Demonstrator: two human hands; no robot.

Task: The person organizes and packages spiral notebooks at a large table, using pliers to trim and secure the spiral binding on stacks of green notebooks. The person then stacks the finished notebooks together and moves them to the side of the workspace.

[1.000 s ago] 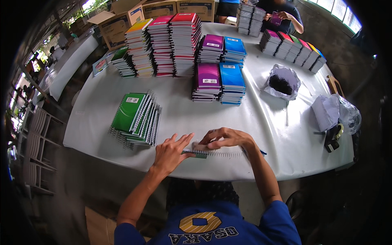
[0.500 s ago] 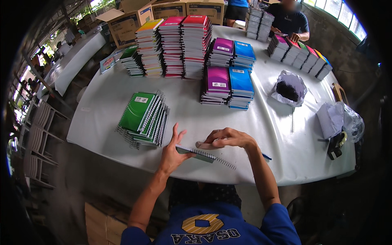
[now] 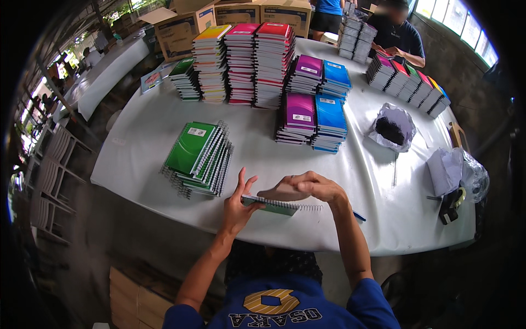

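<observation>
My left hand (image 3: 235,212) grips a green notebook (image 3: 279,208) near its left end, standing it on edge with the spine up. A metal spiral coil (image 3: 311,208) runs along that spine, and a loose length sticks out past the right end. In my right hand (image 3: 319,187) is a flat brownish-grey pad (image 3: 282,192), its exact kind unclear. The pad lies just above the coil; whether they touch I cannot tell. Left of my hands rises a pile of green spiral notebooks (image 3: 189,151), with coils poking out at its edges.
Tall notebook stacks (image 3: 274,66) and purple and blue stacks (image 3: 330,118) stand farther back. On the right are a bag of black coils (image 3: 390,131), a tape dispenser (image 3: 450,208) and a blue pen (image 3: 359,216). Another person (image 3: 397,38) handles notebooks across the table (image 3: 131,159).
The notebook and its protruding coil have swung closer to level. My right hand has tilted the pad, showing more of its flat face. The whole view has shifted slightly.
</observation>
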